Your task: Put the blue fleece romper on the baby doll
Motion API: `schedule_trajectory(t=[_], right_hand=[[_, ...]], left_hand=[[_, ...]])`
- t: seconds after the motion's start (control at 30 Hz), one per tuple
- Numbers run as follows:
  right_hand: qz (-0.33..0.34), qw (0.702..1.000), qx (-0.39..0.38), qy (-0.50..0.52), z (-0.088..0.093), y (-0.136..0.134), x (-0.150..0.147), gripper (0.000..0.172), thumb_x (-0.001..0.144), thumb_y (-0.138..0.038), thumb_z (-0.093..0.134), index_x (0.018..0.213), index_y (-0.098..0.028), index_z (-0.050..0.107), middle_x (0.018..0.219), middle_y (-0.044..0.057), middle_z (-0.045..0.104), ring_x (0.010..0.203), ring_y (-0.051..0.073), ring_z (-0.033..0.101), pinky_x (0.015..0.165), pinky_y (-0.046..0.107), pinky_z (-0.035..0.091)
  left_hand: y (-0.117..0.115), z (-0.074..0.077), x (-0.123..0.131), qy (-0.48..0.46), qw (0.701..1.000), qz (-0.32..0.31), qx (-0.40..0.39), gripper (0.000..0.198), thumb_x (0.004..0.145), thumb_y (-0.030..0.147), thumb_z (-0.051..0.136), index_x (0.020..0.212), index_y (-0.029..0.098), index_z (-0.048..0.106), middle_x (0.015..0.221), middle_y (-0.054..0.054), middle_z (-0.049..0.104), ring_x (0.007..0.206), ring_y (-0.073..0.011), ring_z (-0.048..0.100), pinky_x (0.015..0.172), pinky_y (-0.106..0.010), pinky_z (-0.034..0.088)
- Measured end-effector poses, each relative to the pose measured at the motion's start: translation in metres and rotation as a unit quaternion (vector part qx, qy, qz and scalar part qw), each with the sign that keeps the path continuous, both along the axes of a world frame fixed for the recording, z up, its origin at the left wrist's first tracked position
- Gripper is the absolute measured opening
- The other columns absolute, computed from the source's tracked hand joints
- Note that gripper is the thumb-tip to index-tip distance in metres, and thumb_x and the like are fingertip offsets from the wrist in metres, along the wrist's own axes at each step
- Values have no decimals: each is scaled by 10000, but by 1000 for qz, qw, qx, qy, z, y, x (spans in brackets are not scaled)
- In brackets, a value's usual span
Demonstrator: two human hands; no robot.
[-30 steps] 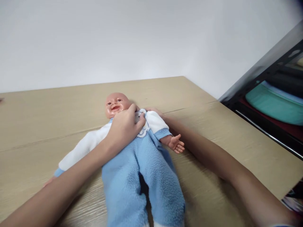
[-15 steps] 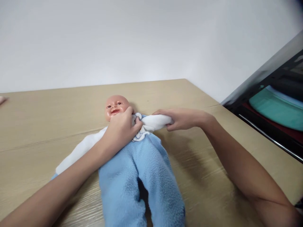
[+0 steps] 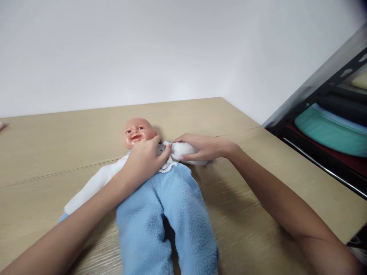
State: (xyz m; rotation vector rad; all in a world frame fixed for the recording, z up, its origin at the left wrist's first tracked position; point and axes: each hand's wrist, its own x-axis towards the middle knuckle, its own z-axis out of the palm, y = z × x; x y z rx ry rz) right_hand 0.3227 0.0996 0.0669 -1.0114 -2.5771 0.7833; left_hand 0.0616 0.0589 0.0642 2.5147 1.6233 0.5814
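A baby doll lies on its back on the wooden table, dressed in a fleece outfit with light blue legs, a white top and a scalloped patch on the chest. Across its upper chest, just under the chin, my left hand is closed on the outfit, thumb over the patch. My right hand wraps round the white sleeve on the right, close to the shoulder. The other white sleeve stretches out to the left, partly behind my left forearm. The doll's feet are out of view.
The table has a seam across it and meets a white wall at the back. On the right stands a dark metal rack with folded teal cloth. A small pinkish thing shows at the far left edge.
My right hand has slid left along the sleeve towards the doll's shoulder, and the sleeve now bunches and hangs past the fingers. My left hand keeps its place on the chest.
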Motion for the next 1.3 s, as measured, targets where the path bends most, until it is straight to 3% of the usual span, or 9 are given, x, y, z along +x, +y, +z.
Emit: schedule_trajectory(t=[0.2, 0.37, 0.6, 0.77, 0.87, 1.0, 1.17, 1.23, 1.3], right_hand=[[-30, 991, -117, 53, -10, 16, -2, 394, 1159, -445, 514, 1354, -227, 779, 1441, 94, 789, 1378, 306, 688, 1203, 482, 488], [-9, 983, -154, 101, -31, 23, -9, 350, 1060, -288, 636, 1394, -223, 719, 1455, 92, 768, 1351, 258, 694, 1182, 445, 514], [-37, 946, -249, 203, -49, 31, -38, 198, 946, -253, 754, 1114, -225, 653, 1103, 23, 756, 1092, 220, 718, 977, 354, 581], [-75, 940, -248, 220, -54, 40, -47, 107, 990, -255, 707, 1095, -242, 720, 1222, 43, 785, 1186, 242, 687, 1090, 356, 542], [-76, 890, -380, 240, -49, 41, -44, 236, 926, -220, 720, 1156, -244, 767, 1292, 39, 813, 1175, 248, 719, 1034, 325, 579], [-54, 819, -508, 262, -46, 44, -44, 373, 815, -177, 673, 1177, -212, 757, 1153, 50, 857, 982, 248, 780, 882, 328, 644], [-117, 757, -579, 281, -47, 45, -49, 219, 879, -213, 689, 1081, -190, 772, 986, 63, 862, 871, 255, 787, 856, 359, 676], [-129, 767, -567, 270, -44, 42, -49, 172, 927, -245, 670, 1053, -191, 774, 978, 69, 858, 878, 257, 790, 866, 373, 683], [-124, 808, -520, 246, -40, 38, -49, 184, 953, -211, 615, 1050, -209, 772, 980, 49, 856, 901, 241, 793, 891, 369, 681]], left_hand=[[-1, 7, 3, 28, 998, 12, -57, 403, 1115, 481, 451, 846, 231, 616, 878, -143, 816, 814, -324, 762, 631, -372, 385], [0, 7, 7, 23, 996, 17, -85, 340, 1094, 472, 471, 887, 229, 589, 936, -156, 823, 860, -329, 767, 659, -368, 393], [2, 9, 10, -21, 992, 40, -114, 298, 1072, 443, 488, 840, 263, 437, 793, -60, 701, 752, -259, 681, 638, -347, 349], [3, 8, 9, -69, 990, 40, -116, 282, 1059, 485, 441, 886, 263, 465, 786, -48, 669, 770, -267, 664, 677, -369, 367], [3, 6, 8, -76, 990, 39, -110, 300, 1047, 518, 434, 916, 257, 501, 815, -61, 679, 808, -285, 673, 703, -386, 376], [1, 7, 10, -87, 991, 36, -96, 301, 1050, 516, 444, 925, 251, 510, 835, -67, 675, 821, -284, 677, 707, -390, 382], [-2, 12, 11, -88, 991, 56, -81, 304, 1066, 482, 497, 864, 262, 440, 731, -23, 614, 714, -247, 632, 658, -363, 357], [-2, 13, 10, -82, 992, 59, -77, 293, 1067, 467, 515, 871, 263, 438, 718, -18, 610, 693, -243, 618, 650, -359, 353], [-2, 13, 10, -77, 993, 58, -73, 280, 1073, 462, 519, 891, 260, 454, 718, -17, 615, 684, -241, 615, 646, -355, 354]])
